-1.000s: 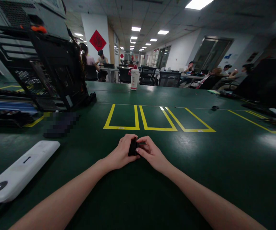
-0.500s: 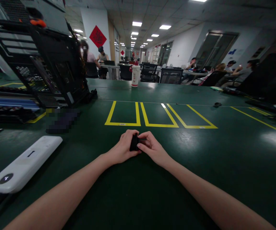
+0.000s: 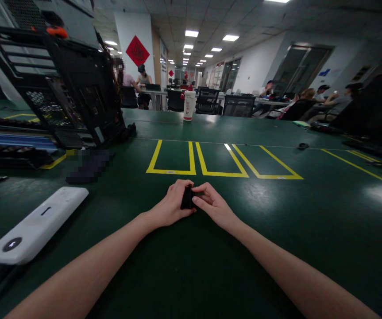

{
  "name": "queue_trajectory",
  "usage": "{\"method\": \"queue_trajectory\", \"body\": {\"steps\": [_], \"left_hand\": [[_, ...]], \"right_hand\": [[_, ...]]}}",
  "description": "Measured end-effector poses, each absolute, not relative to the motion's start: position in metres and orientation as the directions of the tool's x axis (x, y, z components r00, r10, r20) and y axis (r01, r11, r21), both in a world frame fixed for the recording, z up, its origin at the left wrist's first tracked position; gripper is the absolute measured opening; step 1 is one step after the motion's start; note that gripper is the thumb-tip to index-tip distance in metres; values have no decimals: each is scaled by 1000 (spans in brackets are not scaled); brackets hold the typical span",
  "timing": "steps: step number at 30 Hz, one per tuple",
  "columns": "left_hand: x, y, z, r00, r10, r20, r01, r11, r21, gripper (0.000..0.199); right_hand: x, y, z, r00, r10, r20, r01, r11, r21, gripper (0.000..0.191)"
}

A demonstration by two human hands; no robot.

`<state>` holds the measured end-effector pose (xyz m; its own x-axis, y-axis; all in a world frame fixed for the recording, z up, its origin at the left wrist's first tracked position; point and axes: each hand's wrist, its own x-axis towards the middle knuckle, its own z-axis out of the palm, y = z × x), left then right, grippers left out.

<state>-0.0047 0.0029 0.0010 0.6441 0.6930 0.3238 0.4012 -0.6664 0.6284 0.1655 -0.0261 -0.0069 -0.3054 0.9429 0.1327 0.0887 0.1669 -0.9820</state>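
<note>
A small black block-like object point(image 3: 186, 198) sits between my two hands, low over the table's middle; its exact kind does not show. My left hand point(image 3: 171, 204) is closed around it, thumb on the near side and fingers over the far side. From the right, my right hand point(image 3: 212, 204) pinches at the object's right edge with thumb and forefinger. The fingertips cover part of that edge, so any small detail there is hidden.
Yellow tape outlines point(image 3: 171, 172) mark the green table point(image 3: 191, 270) beyond my hands. A white device point(image 3: 36, 226) lies at left, near an open black computer case point(image 3: 78, 97). Farther back stands a white bottle point(image 3: 188, 106). People sit at tables behind.
The view has shifted slightly, so surroundings appear a little farther right. Both hands keep almost the same pose around the black object, with only slight movement of the right fingers.
</note>
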Motion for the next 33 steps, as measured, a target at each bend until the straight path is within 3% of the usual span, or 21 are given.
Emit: {"method": "queue_trajectory", "body": {"steps": [9, 16, 22, 28, 33], "left_hand": [[-7, 1, 8, 668, 684, 292, 391, -656, 645, 54], [-10, 0, 10, 673, 688, 271, 409, -652, 639, 56], [-8, 1, 7, 668, 683, 296, 403, -666, 627, 56], [-7, 1, 7, 670, 671, 318, 389, -681, 620, 55], [-9, 0, 8, 666, 679, 309, 383, -667, 639, 55]], "right_hand": [[165, -28, -4, -292, 950, 110, 150, 159, -976, 33], [167, -32, 1, -363, 923, 131, 92, 175, -980, 31], [165, -29, -1, -299, 946, 127, 132, 173, -976, 16], [166, -25, -9, -282, 945, 163, 144, 210, -967, 33], [166, -30, -6, -341, 929, 141, 115, 191, -975, 31]]}}
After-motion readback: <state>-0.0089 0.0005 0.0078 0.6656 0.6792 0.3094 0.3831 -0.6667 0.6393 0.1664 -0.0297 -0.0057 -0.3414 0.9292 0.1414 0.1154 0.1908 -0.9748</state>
